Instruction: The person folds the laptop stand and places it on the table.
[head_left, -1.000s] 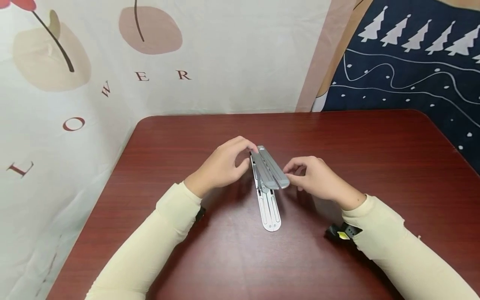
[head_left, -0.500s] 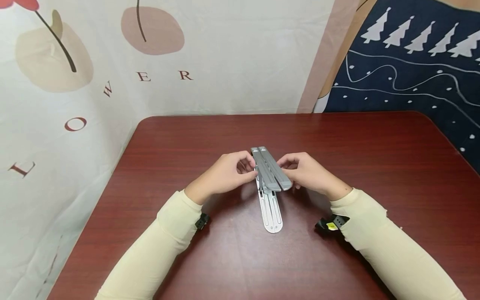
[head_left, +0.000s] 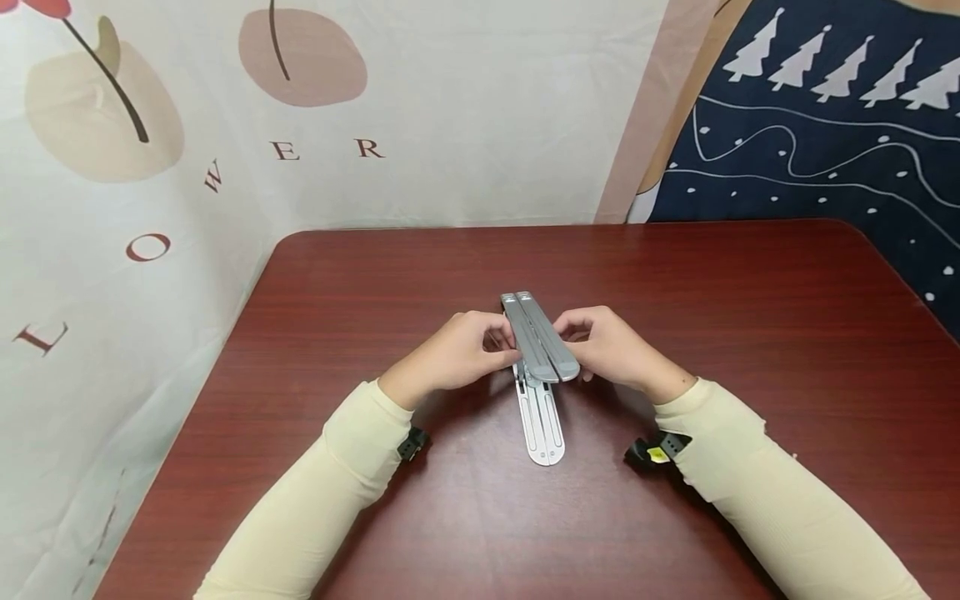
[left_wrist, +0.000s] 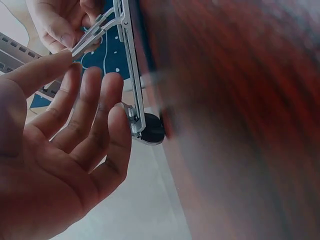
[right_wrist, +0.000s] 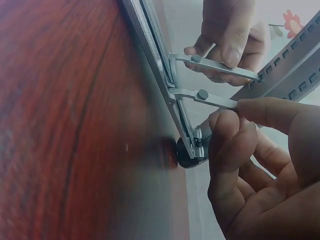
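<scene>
A silver folding laptop stand (head_left: 538, 425) lies on the table, its two slotted upper bars (head_left: 538, 337) tilted up over the base. Two short support arms join base and bars, best seen in the right wrist view. My right hand (head_left: 611, 350) pinches the nearer support arm (right_wrist: 210, 96) there, thumb against fingertip, close to the row of notches. On the other support arm (right_wrist: 215, 65), my left hand (right_wrist: 235, 37) grips with thumb and fingers. In the head view the left hand (head_left: 476, 350) is at the left side of the bars, fingertips partly hidden behind them.
The stand sits on a dark red wooden table (head_left: 360, 275). Behind it hangs a pale cloth (head_left: 480, 125) with letters, and a navy cloth (head_left: 810, 150) with white trees is at the right. Dark wrist straps (head_left: 412, 443) show below both hands.
My left hand has come down from the top end of the bars to their left side. My right hand has moved inward to the support arm. The stand stays almost in place.
</scene>
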